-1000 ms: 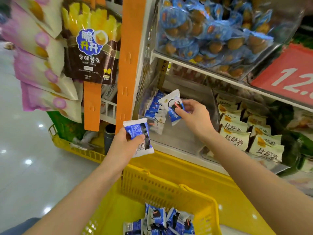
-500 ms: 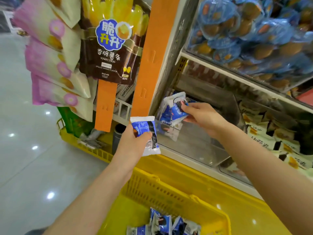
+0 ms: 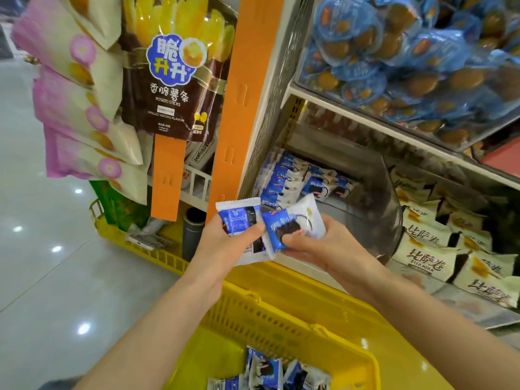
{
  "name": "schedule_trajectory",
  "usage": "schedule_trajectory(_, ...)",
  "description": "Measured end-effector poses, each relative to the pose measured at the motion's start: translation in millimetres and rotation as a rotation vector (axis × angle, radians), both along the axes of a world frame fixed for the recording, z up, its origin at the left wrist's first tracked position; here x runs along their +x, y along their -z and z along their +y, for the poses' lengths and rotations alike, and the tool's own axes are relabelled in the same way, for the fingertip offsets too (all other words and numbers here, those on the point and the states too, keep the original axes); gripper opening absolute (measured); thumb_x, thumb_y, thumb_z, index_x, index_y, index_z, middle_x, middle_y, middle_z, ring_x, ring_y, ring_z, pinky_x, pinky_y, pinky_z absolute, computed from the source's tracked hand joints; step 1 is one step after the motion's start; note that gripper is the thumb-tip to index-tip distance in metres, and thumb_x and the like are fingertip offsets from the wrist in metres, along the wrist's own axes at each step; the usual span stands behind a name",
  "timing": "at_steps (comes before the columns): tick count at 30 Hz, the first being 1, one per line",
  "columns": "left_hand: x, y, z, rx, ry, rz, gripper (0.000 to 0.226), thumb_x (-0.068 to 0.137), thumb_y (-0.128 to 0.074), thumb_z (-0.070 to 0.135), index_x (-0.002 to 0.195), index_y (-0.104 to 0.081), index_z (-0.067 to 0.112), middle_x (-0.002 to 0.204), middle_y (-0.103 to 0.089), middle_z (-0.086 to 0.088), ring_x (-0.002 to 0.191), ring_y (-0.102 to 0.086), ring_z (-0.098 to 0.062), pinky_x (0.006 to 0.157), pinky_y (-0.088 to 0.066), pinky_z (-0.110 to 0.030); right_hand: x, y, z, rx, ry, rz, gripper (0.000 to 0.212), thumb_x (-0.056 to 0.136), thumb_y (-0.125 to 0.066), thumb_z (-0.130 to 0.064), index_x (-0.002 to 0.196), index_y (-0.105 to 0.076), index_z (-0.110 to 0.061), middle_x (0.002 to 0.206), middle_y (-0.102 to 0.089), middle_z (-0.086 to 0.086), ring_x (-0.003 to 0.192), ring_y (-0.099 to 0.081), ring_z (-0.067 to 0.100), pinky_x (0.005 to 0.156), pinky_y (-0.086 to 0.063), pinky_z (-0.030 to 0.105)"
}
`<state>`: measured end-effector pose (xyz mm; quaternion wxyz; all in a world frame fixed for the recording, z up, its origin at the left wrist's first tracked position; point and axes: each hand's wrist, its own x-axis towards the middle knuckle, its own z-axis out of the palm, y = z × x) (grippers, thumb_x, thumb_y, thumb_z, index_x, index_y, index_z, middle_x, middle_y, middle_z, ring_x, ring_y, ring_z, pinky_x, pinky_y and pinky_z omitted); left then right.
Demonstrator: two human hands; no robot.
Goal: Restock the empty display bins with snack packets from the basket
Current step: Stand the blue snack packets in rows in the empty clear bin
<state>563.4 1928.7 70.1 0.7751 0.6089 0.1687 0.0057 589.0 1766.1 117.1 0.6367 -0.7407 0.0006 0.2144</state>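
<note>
The left hand (image 3: 225,243) is gripping one blue-and-white packet (image 3: 236,218) between thumb and fingers. The right hand (image 3: 315,246) is pinching a second packet (image 3: 304,215). The two are overlapping just in front of the clear bin (image 3: 374,220), probably being squared up to go in together. A row of packets (image 3: 284,178) is standing on edge at the bin's far left, too overlapped to count. At least three more packets (image 3: 267,372) are lying in the yellow basket (image 3: 281,319) below.
</note>
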Motion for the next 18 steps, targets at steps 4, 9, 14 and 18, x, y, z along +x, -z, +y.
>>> schedule_trajectory(4, -1, -3, -1, 0.124, -0.001, -0.075, 0.041, 0.079, -0.071, 0.026, 0.117, -0.055, 0.023, 0.104, -0.067, 0.006, 0.091, -0.064, -0.005, 0.060, -0.049, -0.015, -6, -1, -4, -0.245, -0.150, -0.117, 0.019, 0.083, -0.064, -0.028, 0.098, -0.053, -0.030, 0.079, -0.071, -0.013, 0.073, -0.067, -0.005, 0.055, -0.049, 0.008)
schedule_trajectory(9, -1, -9, 1, 0.258, -0.002, -0.156, 0.035, 0.081, -0.069, 0.026, 0.110, -0.050, 0.028, 0.095, -0.062, 0.017, 0.081, -0.061, 0.007, 0.052, -0.046, -0.009, 4, -18, -13, -0.447, -0.229, -0.258, 0.015, 0.083, -0.060, -0.041, 0.094, -0.065, -0.031, 0.079, -0.070, -0.009, 0.063, -0.062, -0.005, 0.051, -0.045, 0.008)
schedule_trajectory(14, 3, -7, 9, 0.116, -0.117, -0.134, 0.020, 0.092, -0.054, 0.026, 0.110, -0.046, 0.027, 0.091, -0.059, 0.013, 0.072, -0.061, 0.004, 0.051, -0.045, -0.009, 48, -31, -21, -0.450, -0.035, -0.453, 0.011, 0.084, -0.066, -0.031, 0.092, -0.067, -0.024, 0.078, -0.071, -0.004, 0.069, -0.066, 0.005, 0.062, -0.053, 0.018)
schedule_trajectory(18, 8, -6, 16, -0.005, -0.195, -0.076, 0.013, 0.095, -0.049, 0.026, 0.108, -0.046, 0.029, 0.086, -0.058, 0.010, 0.066, -0.059, -0.002, 0.040, -0.041, -0.007, 86, -12, -10, -0.607, 0.034, -0.518, 0.021, 0.084, -0.069, -0.026, 0.101, -0.066, -0.013, 0.094, -0.066, 0.004, 0.077, -0.061, 0.011, 0.064, -0.053, 0.019)
